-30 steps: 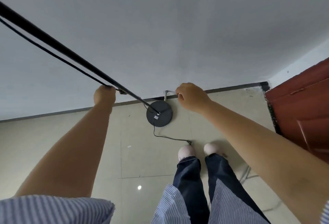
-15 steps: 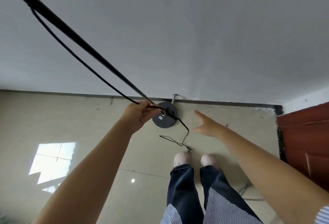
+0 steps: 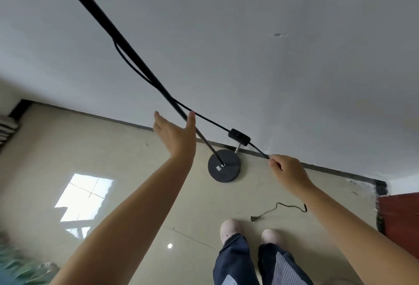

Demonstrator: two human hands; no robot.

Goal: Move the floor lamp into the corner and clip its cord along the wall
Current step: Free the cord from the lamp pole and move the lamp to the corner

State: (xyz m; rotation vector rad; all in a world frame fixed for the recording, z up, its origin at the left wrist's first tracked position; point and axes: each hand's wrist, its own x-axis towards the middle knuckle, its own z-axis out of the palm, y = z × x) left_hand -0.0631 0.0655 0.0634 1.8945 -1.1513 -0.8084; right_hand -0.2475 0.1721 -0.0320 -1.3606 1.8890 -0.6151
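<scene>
Cord point(image 3: 210, 121) now pinched rightward by right hand point(image 3: 288, 170)

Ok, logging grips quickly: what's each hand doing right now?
Left hand: open, beside the black lamp pole, gripping nothing.
Right hand: pinched shut on the thin black cord.

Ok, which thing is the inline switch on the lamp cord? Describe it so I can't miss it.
Start at the lamp's round black base on the floor by the wall. Just above and right of it, the thin cord runs down to the right hand. The inline switch is the one small black box thickening that cord.
</scene>
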